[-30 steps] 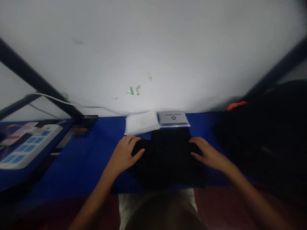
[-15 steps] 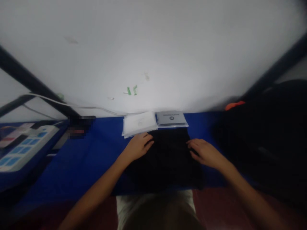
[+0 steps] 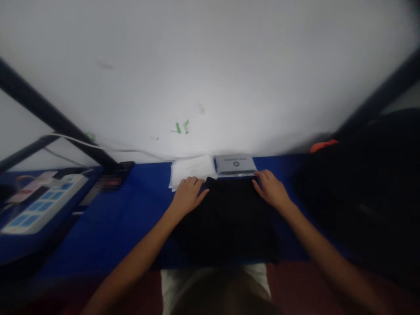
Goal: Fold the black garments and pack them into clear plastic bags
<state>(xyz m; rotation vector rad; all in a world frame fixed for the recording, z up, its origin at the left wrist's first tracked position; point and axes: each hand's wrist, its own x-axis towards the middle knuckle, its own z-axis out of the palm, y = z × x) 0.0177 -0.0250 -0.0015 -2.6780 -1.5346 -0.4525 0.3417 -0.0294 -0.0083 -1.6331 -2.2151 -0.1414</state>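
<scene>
A folded black cloth item (image 3: 232, 223), probably a garment, lies on the blue tabletop in front of me. My left hand (image 3: 189, 194) rests at its far left corner, thumb apart from the fingers. At the far right corner is my right hand (image 3: 271, 188), fingertips touching the edge and thumb spread away from them. The dark fabric hides fine detail under the fingertips. Just beyond the cloth lie white plastic packets (image 3: 193, 168) and, beside them, a grey printed packet (image 3: 235, 164) in clear plastic.
A white power strip (image 3: 46, 203) with blue sockets lies at left, with a pale cable (image 3: 124, 151) along the wall. A large black heap (image 3: 370, 197) stands at right, an orange item (image 3: 323, 145) behind it. Dark frame bars (image 3: 52, 109) slant up both sides.
My right hand has shifted forward and inward to the cloth's far right corner. My left hand has moved slightly, its thumb now farther from the fingers. The view has tilted a little.
</scene>
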